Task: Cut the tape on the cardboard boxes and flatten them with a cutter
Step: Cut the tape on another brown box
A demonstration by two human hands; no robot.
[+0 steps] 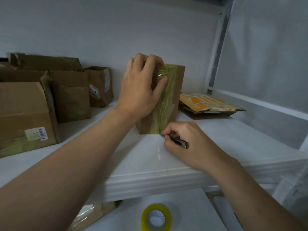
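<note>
A small cardboard box (177,90) stands upright on the white shelf (166,157), with a yellowish tape strip (164,107) running down its front face. My left hand (141,87) grips the box's top left, fingers curled over the upper edge and thumb on the tape. My right hand (185,140) holds a dark cutter (178,140) low on the shelf. Its blade tip sits at the bottom end of the tape seam, where a thin cut line runs up the strip.
Several taped cardboard boxes (28,114) stand at the left of the shelf. Flattened cardboard with orange print (208,104) lies at the back right. A yellow tape roll (156,217) lies on the lower shelf. A white shelf post (216,47) rises at the right.
</note>
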